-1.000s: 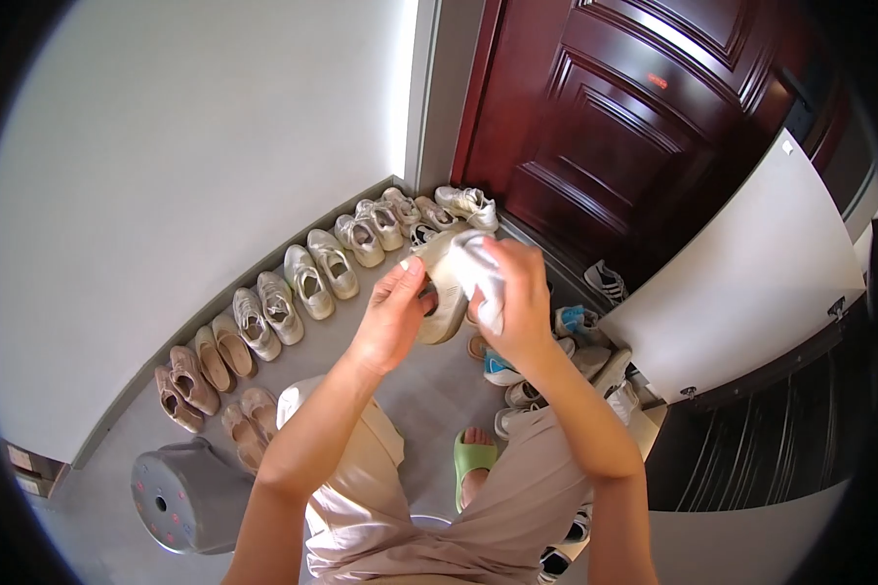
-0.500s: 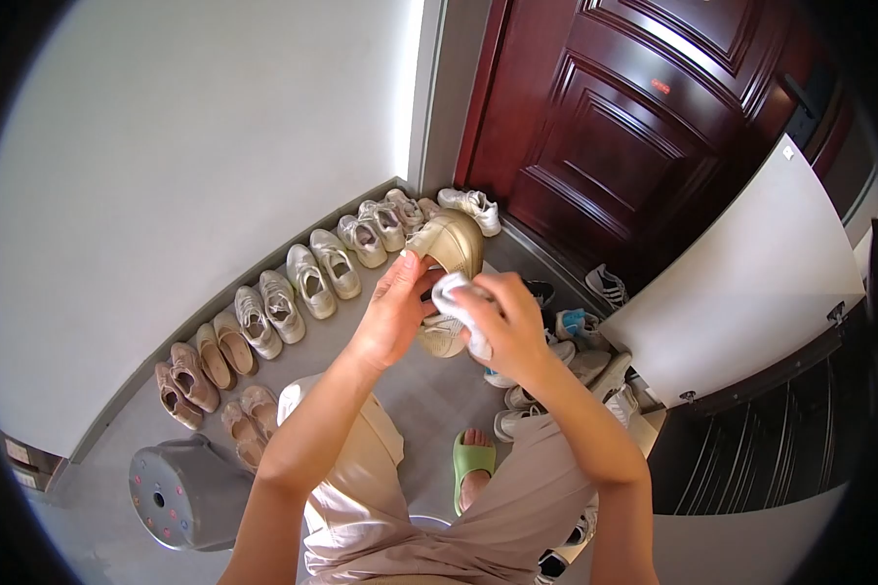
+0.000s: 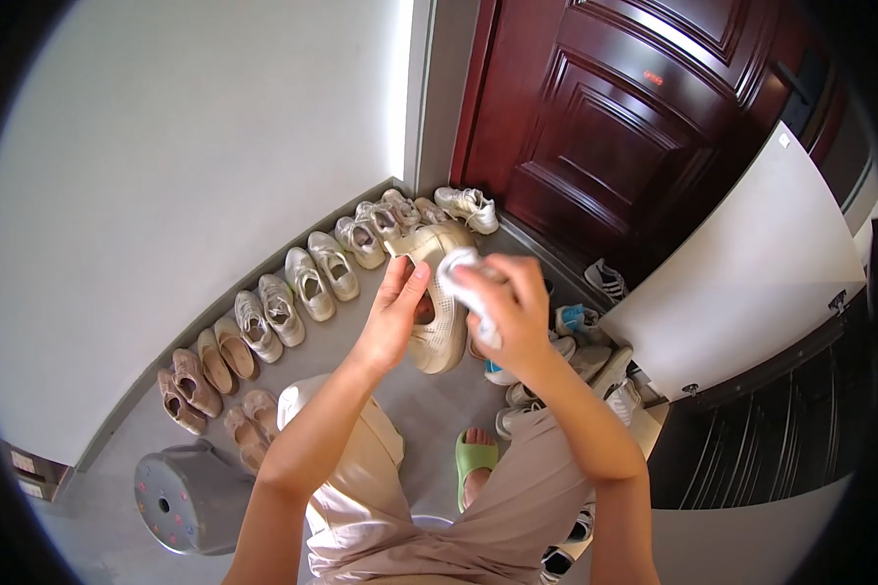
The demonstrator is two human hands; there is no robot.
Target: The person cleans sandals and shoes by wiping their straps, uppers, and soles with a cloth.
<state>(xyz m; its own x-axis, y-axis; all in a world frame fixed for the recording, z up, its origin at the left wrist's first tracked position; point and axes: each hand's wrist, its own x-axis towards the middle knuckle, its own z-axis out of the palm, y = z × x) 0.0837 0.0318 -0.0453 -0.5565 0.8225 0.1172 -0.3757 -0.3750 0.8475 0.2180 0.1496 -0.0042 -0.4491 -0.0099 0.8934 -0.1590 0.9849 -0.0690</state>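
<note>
A cream-coloured shoe with a perforated upper is held up in front of me. My left hand grips it from the left, thumb on the outside and some fingers inside the opening. In my right hand is a bunched white cloth, close against the shoe's right side. That hand is slightly smeared by motion, and I cannot tell whether the cloth touches the shoe.
Pairs of shoes line the wall on the left. More shoes lie at the right, beside a cabinet with its white door open. A grey stool stands lower left. The dark red door is ahead.
The shoe has turned in my left hand, so more of its perforated side and opening show. My right hand has shifted a little with the cloth.
</note>
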